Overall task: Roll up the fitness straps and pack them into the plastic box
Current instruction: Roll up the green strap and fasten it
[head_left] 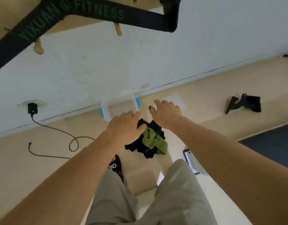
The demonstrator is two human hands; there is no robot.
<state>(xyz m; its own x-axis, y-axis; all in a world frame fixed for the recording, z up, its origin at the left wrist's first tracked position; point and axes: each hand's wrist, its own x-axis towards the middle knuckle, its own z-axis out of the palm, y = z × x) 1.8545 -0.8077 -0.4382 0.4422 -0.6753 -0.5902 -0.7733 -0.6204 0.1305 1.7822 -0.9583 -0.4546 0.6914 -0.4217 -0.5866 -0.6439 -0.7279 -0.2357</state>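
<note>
Pale wooden floor (42, 168) runs up to the white wall (107, 65) ahead of me, and the clear plastic box (119, 108) with blue clips sits right against that wall's foot, so nothing can slide past it on the far side. Its lid (175, 101) lies flat just to the right of it, partly under my right hand (166, 112). Bare floor opens to the left of the box as far as the black cable (62, 140) that loops down from a wall plug (32, 108). To the right a dark mat (273, 148) cuts in at the edge.

One heap of straps (148, 142) lies between my hands, just short of the box: black webbing tangled with one green band, unrolled. A long black strap (91, 15) printed FITNESS hangs across two wooden pegs on the wall above. One more dark bundle (244, 103) lies well apart to the right.

My left hand (125, 127) reaches over the heap with fingers loosely curved, touching or just over the black webbing; I cannot tell whether it grips. My right hand is spread flat and holds nothing.
</note>
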